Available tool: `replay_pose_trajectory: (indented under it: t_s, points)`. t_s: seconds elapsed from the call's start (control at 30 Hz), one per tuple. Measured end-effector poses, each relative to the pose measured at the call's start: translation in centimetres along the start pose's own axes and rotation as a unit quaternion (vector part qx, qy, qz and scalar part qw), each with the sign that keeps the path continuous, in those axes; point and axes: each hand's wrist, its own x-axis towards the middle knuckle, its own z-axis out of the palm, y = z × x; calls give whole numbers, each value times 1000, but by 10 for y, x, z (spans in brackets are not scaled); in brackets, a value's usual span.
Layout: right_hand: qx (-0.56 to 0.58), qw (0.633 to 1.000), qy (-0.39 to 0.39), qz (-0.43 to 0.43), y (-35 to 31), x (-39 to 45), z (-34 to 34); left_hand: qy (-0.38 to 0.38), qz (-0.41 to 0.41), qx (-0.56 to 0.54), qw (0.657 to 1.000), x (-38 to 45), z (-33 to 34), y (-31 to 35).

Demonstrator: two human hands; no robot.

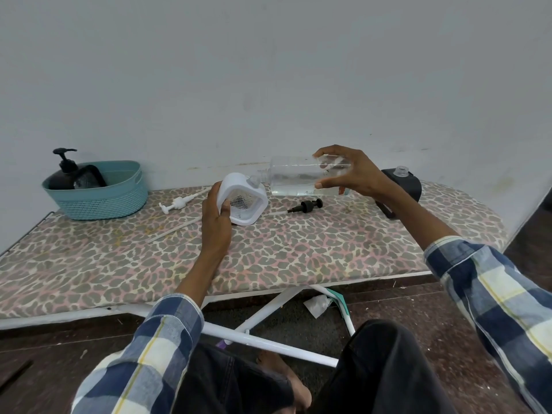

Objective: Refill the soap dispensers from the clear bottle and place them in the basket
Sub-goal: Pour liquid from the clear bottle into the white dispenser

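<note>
Now the right hand [349, 171] holds the clear rectangular plastic bottle [298, 176] tipped on its side above the surface, fingers curled over its top edge and thumb under its base end, so this grip is clamped on the bottle. Clear liquid lies along the bottle's lower side. Its neck points left and meets the opening at the top of the white squarish plastic soap dispenser [243, 201], which stands tilted on the leopard-print padded surface [298, 252]. The left hand [216, 221] grips the dispenser by its left side, fingers wrapped round the edge, this grip clamped on the dispenser.

Just left of the white dispenser, its white pump head [176, 203] lies loose on the surface, its thin white tube running towards the near left. A black pump head [306, 206] lies on the surface just right of the dispenser, below the tipped bottle. Behind the right wrist, a black soap dispenser [403, 186] with an open clear neck sits at the far right end of the surface, partly hidden by the arm.

At the far left of the surface stands the teal woven-pattern plastic basket [98, 201]. Inside it is a dark dispenser with a black pump [64, 171], upright, with another dark object beside it that I cannot identify.

Both forearms wear blue, white and yellow checked sleeves [493, 294].
</note>
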Motion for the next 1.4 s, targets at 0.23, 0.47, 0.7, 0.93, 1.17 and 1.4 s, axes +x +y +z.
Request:
replay_pose_trajectory:
  t_s: [0.23,0.47,0.7,0.93,1.17,1.4]
  points:
    - [-3,1000,-6,-4,-2,1,-2,1,-2,-3,1000,3,0,-6]
    - [-10,1000,-7,-3,-3,3,-3,3,-2,-12,1000,3,1,-5]
    - [-14,1000,-11,-5,-5,4,-5,2,-1,-4,1000,5,1,-7]
    - [-27,1000,-9,-3,-4,5,-5,2,-4,-7,1000,5,1,-11]
    - [-34,999,-11,2,-5,6,-6,4,7,6,1000,4,1,-8]
    - [-37,999,-14,6,-7,7,-7,5,0,4,1000,3,1,-4]
